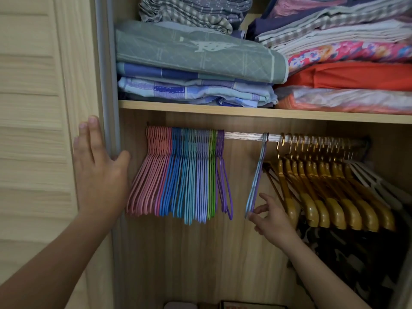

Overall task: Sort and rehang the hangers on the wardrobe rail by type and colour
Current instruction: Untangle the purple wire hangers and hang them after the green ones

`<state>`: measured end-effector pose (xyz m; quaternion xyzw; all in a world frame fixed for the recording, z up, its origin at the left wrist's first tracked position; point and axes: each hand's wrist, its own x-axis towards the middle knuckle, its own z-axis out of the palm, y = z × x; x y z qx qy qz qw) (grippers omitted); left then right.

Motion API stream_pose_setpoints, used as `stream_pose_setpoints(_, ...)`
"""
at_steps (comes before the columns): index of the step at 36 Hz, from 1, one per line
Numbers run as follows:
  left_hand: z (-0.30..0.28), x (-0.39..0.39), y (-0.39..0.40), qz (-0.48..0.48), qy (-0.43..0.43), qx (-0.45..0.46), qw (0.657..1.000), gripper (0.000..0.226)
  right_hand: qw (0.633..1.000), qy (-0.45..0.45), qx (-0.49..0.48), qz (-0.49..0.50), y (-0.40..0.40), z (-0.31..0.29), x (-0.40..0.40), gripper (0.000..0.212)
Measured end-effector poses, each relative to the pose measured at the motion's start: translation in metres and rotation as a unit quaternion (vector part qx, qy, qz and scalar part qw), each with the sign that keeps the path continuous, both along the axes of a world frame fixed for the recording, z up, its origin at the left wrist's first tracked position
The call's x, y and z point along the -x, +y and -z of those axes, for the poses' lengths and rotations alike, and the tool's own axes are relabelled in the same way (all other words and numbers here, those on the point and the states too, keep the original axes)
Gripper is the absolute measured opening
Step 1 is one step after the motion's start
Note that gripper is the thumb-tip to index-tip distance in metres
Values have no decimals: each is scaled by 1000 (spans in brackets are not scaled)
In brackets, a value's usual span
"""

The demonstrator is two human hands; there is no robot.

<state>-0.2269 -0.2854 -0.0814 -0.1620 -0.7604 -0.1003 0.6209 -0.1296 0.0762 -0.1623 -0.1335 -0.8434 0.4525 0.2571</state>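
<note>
My left hand (98, 172) lies flat on the edge of the sliding door (33, 108) at the left, fingers straight and gripping nothing; I judge it is there to hold the door back and steady me while I reach in. My right hand (270, 216) is deeper in the wardrobe, fingers loose and spread, their tips at the lower corner of the stray hangers (256, 181), a thin blue and purple pair hanging alone in the middle of the rail (243, 136). I cannot tell whether the fingertips already pinch the wire or only touch it.

The rest of the rail reads as nearly sorted. At the left end the thin hangers (178, 175) are packed tight in bands: pink, then blue, teal, pale lilac, green, and a few purple at the right edge of the bunch. At the right end hang the gold hangers (323, 192), evenly spaced, with some white hangers (374, 175) behind them at the far right. The lone pair sits just left of the gold group, well apart from its colour mates, so I judge it wants sliding left to join them.

Above the rail, the shelf (223, 109) holds folded bedding (196, 63) in two stacks, blue and grey at left, orange and floral at right. Below the gold group hangs something dark and patterned; I cannot make it out.
</note>
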Motion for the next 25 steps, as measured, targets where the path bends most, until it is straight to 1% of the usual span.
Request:
stream_pose_setpoints(5,0,0,1,0,-1,0,1000,10,999,13,-37,23,-1,0,6,73)
stream_pose_setpoints(10,0,-3,1,2,-3,0,1000,10,994,32,-99,38,-3,-2,-2,67)
stream_pose_setpoints(14,0,-2,1,7,-4,-4,1000,9,988,71,-126,48,1,-8,-16,53)
stream_pose_setpoints(20,0,0,2,11,-4,-10,1000,9,980,153,-83,92,19,-40,-24,31)
stream_pose_setpoints(22,0,0,2,10,-7,-8,1000,9,979,162,-63,110,25,-56,-21,31)
stream_pose_setpoints(25,0,-1,1,15,-11,-7,1000,9,980,144,-46,131,37,-74,-13,31)
